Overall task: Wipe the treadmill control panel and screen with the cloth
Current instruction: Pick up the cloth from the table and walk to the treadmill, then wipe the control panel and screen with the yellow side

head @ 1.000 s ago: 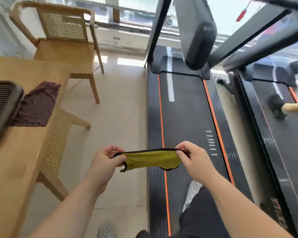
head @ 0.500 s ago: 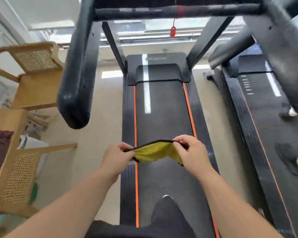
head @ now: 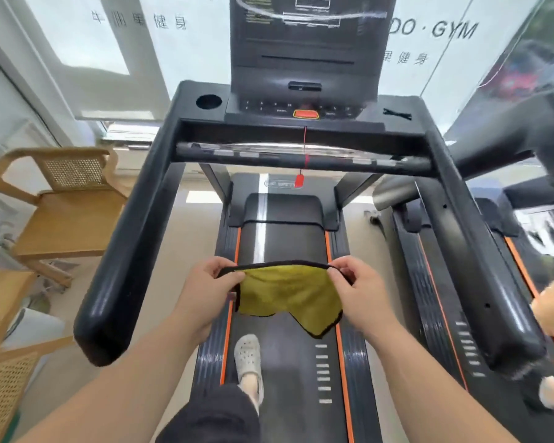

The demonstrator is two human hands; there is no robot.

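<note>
Cloth [head: 287, 294] hangs stretched between your left hand [head: 210, 290] and right hand [head: 360, 294], each pinching a top corner above the belt [head: 285, 225]. Control panel [head: 304, 110] and screen [head: 307, 27] sit well ahead, untouched; in my judgement, wiping has not begun.

Two hands: left hand [head: 205, 292], right hand [head: 362, 298]; one yellow cloth [head: 288, 292]. One control panel [head: 269, 107], one screen [head: 307, 30], one red safety clip [head: 298, 180]. Two cane-backed chairs: far chair [head: 68, 199], near chair [head: 7, 388].
</note>
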